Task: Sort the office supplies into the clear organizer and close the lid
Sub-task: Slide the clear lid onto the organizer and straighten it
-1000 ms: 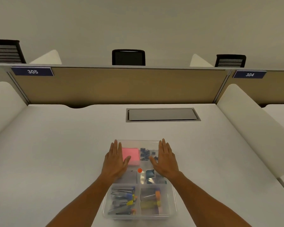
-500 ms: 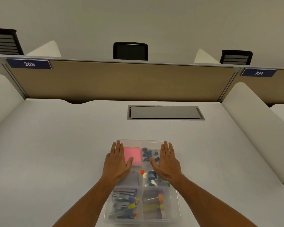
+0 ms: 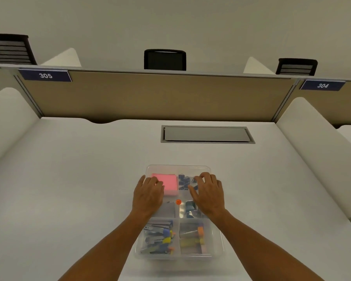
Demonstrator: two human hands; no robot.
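Observation:
The clear organizer (image 3: 217, 248) lies on the white desk in front of me with its clear lid on top. Through the lid I see pink sticky notes (image 3: 169, 182), dark blue binder clips (image 3: 183, 180), an orange dot (image 3: 178, 202) at the centre, staplers (image 3: 157, 238) at the near left and coloured items (image 3: 199, 238) at the near right. My left hand (image 3: 148, 194) rests on the lid over the far left compartment, fingers curled. Over the far right compartment my right hand (image 3: 209, 193) also rests on the lid, fingertips bent down. Neither hand grips anything.
A grey cable hatch (image 3: 207, 134) is set in the desk behind the organizer. A tan partition (image 3: 150, 94) with labels 305 and 304 closes the far edge. White side dividers (image 3: 316, 138) flank the desk. Black chairs (image 3: 165, 59) stand beyond.
Both hands went from flat with straight fingers to curled fingertips on the lid's far part. The view shifted slightly; the organizer stayed in place.

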